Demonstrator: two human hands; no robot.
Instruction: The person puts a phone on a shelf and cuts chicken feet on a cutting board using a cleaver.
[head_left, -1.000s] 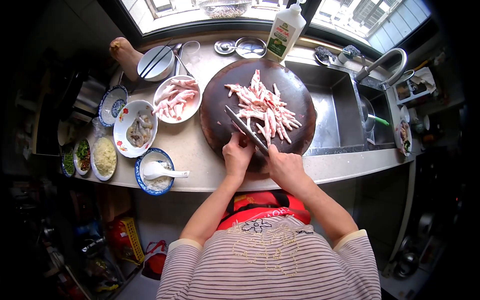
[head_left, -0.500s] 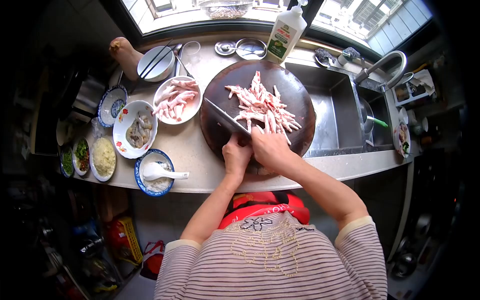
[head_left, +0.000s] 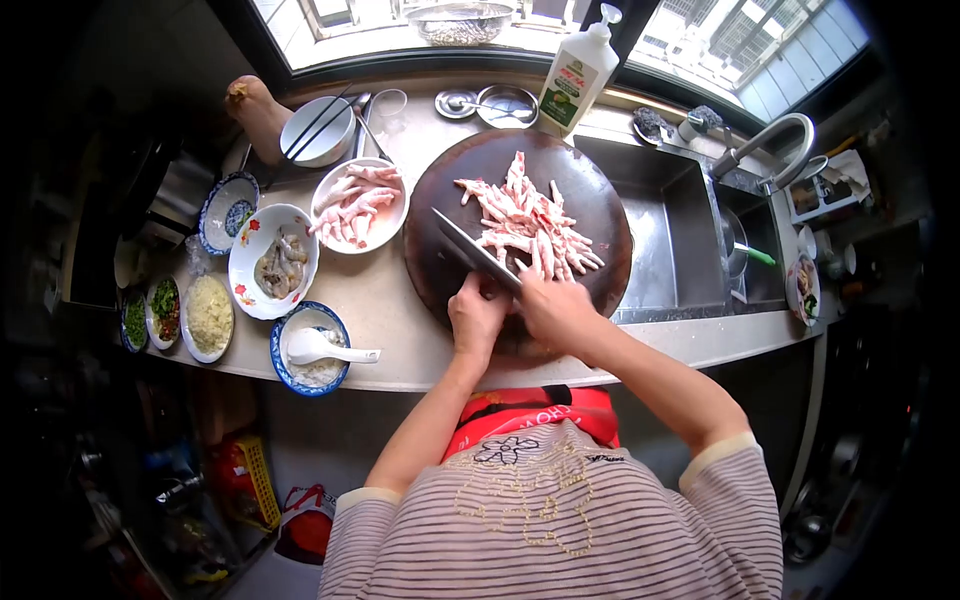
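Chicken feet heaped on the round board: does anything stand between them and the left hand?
Yes, the knife. Its blade slants over the round board between the left hand and the chicken feet, its near end at the right hand. Nothing else visible stands between them.

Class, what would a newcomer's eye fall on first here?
First, the pale chicken feet heaped on the dark round board. Near its front edge, the right hand grips a knife, the left hand close to the blade. Left of the board, a bowl holds more feet.
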